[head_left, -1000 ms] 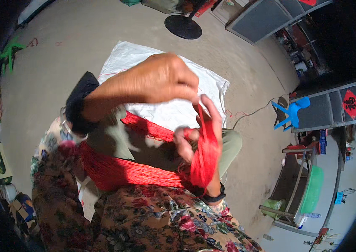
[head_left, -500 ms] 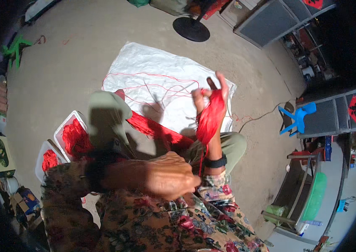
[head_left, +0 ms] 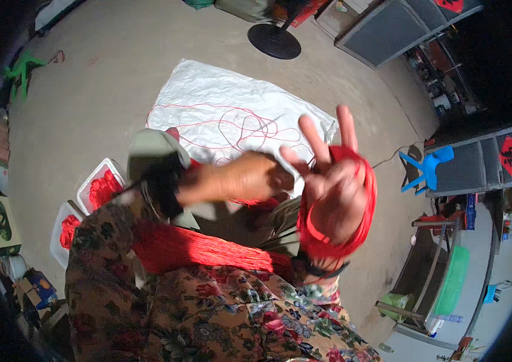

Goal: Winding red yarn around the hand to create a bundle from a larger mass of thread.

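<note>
A thick loop of red thread [head_left: 368, 205] wraps around my right hand [head_left: 339, 196], which is raised with its fingers spread. My left hand [head_left: 259, 176] is beside it on the left, blurred, its fingers curled in; what they hold, if anything, is hidden. Below my hands, a red thread hank [head_left: 208, 248] stretches across my lap, from near my left sleeve toward my right wrist. More red thread shows between my knees, partly hidden by my left hand. Loose red strands curl over a white sheet [head_left: 208, 84] on the floor beyond my knees.
On the left stand two white tubs [head_left: 81, 196] of red thread. A blue stool [head_left: 428, 169] is at the right, near grey cabinets [head_left: 467, 166]. A round black stand base [head_left: 274, 41] sits at the far side. A metal rack [head_left: 419, 277] holds a green basin [head_left: 452, 280].
My right hand has moved right and nearer, its fingers more spread. My left hand has risen toward it. The red hank now lies nearer my body, and the strands on the sheet have shifted.
</note>
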A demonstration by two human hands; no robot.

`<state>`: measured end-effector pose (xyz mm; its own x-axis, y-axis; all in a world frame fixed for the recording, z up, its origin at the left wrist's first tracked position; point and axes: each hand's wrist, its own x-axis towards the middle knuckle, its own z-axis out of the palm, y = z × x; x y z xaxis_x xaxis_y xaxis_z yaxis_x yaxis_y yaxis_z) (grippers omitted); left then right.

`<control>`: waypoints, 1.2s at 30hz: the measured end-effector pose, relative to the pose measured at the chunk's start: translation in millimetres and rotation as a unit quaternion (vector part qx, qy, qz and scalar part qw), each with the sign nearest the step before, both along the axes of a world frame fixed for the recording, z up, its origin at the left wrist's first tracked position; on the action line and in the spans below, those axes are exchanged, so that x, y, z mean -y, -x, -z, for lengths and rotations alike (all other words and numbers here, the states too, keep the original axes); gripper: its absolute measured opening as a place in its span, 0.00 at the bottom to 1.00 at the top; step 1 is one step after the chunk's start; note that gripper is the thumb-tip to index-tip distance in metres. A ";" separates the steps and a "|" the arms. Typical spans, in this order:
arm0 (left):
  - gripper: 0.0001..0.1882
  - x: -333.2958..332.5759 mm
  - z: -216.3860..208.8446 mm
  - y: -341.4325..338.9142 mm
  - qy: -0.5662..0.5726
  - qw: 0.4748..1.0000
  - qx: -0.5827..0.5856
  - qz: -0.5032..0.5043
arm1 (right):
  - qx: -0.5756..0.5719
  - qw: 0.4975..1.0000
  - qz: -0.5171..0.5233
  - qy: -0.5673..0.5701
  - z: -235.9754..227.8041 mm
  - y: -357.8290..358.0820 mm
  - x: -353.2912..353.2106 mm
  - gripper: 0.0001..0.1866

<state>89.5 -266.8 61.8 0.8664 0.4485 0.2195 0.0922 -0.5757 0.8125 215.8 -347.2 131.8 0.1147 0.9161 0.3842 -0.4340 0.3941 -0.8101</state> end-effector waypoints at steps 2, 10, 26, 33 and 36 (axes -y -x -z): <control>0.07 27.8 -4.8 1.9 -0.049 0.990 -0.116 0.067 | -0.028 0.999 0.025 0.000 12.1 -8.2 -26.3 0.13; 0.03 49.7 -69.3 22.3 -0.161 0.970 -0.087 0.162 | 0.384 0.860 0.337 -0.009 82.4 -3.6 -58.2 0.35; 0.06 38.6 15.4 11.8 -0.084 0.995 0.018 0.058 | 0.023 0.999 0.042 0.001 19.4 -1.0 -37.4 0.09; 0.04 44.5 -63.8 44.9 -0.218 0.966 -0.048 0.130 | 0.404 0.887 0.181 0.132 93.4 8.4 -40.6 0.33; 0.08 -22.3 -88.9 54.5 -0.265 0.960 -0.025 0.087 | 0.461 0.872 0.147 0.077 61.4 31.0 3.0 0.25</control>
<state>35.0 -244.5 150.7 0.9333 0.1327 0.3338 -0.0122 -0.9170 0.3987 184.8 -350.2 70.4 0.0605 0.9480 0.3125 0.5316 0.2344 -0.8139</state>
